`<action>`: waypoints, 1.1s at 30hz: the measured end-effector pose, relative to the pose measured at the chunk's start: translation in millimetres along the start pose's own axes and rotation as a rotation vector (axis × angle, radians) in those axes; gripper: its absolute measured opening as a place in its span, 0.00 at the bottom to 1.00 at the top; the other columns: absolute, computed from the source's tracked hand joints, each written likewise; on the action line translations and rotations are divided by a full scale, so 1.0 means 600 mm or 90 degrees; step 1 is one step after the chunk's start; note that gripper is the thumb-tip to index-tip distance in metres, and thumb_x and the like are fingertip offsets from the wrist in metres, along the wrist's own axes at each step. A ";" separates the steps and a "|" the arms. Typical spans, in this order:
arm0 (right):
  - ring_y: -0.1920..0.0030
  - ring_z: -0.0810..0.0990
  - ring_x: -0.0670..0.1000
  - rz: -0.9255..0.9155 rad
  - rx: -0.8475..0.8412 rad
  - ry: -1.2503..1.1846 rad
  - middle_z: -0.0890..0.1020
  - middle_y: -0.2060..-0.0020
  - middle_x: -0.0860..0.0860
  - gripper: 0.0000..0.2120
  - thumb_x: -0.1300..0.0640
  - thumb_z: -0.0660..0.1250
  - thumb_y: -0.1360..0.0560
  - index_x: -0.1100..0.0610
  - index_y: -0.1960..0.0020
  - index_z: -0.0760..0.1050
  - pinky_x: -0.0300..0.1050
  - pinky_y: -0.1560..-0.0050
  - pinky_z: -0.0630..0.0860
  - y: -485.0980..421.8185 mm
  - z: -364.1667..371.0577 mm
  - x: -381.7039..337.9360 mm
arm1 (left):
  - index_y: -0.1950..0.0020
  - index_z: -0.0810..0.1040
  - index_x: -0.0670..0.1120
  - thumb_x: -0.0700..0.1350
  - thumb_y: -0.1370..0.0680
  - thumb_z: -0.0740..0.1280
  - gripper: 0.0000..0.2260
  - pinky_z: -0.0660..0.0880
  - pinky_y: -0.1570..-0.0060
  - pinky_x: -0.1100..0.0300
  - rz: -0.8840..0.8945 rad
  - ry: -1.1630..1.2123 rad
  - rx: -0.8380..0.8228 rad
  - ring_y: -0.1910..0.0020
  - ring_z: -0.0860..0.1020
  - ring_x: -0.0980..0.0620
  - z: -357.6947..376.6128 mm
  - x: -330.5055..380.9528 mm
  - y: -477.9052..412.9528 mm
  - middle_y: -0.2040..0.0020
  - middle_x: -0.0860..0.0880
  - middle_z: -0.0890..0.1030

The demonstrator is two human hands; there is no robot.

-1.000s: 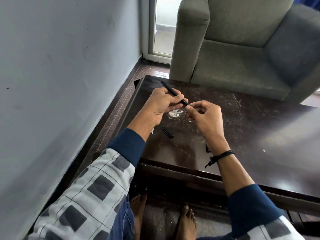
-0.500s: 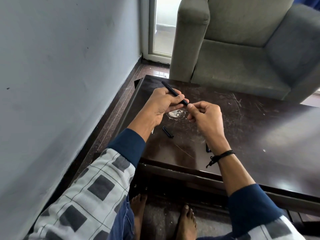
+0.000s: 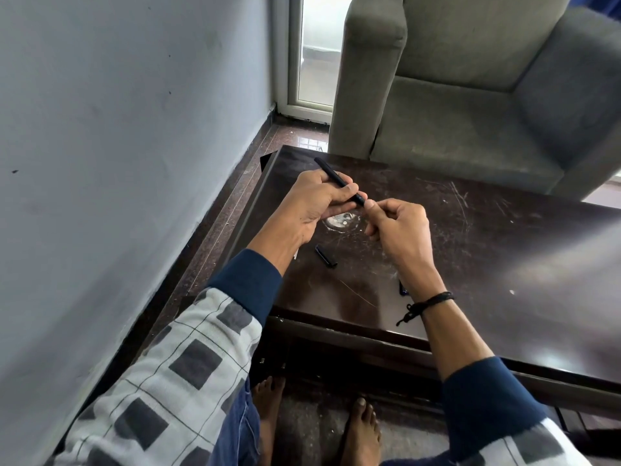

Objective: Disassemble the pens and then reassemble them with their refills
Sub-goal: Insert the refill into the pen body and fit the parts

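The left fingers clasp the black pen mid-barrel, its far end pointing toward the far left corner of the worktop; the right fingers are curled and pinch at its near end, though whether a tip or a refill sits between them I cannot tell. Over the last second the right hand has closed a small gap, its thumb now butting the pen; the left hand has hardly shifted; I judge a twist or push at that end is under way. A cap lies loose near the left edge; another dark piece shows by the right wrist. The worktop is dark and scratched; a grey armchair stands beyond its far edge, a pale wall to the left.
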State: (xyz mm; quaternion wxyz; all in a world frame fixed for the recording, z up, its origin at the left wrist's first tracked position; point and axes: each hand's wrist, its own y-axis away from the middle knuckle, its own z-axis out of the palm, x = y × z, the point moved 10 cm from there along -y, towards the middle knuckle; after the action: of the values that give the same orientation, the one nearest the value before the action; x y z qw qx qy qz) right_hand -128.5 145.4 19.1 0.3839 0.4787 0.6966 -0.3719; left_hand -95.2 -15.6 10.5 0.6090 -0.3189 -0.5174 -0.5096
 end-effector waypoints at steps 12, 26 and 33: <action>0.71 0.80 0.42 -0.021 0.006 0.005 0.84 0.71 0.46 0.07 0.51 0.72 0.21 0.50 0.58 0.82 0.42 0.64 0.79 -0.002 -0.002 -0.004 | 0.42 0.77 0.33 0.32 0.22 0.70 0.09 0.84 0.54 0.59 -0.002 -0.012 0.005 0.53 0.87 0.45 -0.001 -0.001 0.001 0.52 0.36 0.86; 0.71 0.80 0.42 -0.011 -0.032 0.010 0.84 0.71 0.47 0.06 0.53 0.73 0.21 0.50 0.58 0.82 0.45 0.62 0.80 -0.002 0.005 -0.002 | 0.45 0.78 0.34 0.32 0.22 0.70 0.07 0.84 0.54 0.59 0.003 -0.015 -0.007 0.53 0.87 0.45 -0.001 0.000 -0.001 0.53 0.36 0.86; 0.69 0.83 0.45 -0.009 -0.045 -0.037 0.85 0.69 0.49 0.05 0.55 0.73 0.21 0.53 0.56 0.83 0.38 0.64 0.79 0.000 0.009 -0.003 | 0.44 0.77 0.34 0.31 0.22 0.69 0.08 0.84 0.52 0.58 0.008 -0.011 -0.006 0.52 0.87 0.44 -0.004 0.003 -0.002 0.50 0.34 0.85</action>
State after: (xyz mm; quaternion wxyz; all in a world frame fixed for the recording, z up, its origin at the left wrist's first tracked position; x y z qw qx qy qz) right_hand -127.4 139.7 18.2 0.4181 0.4487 0.7013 -0.3633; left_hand -95.6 -18.7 11.2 0.6062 -0.3293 -0.5182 -0.5055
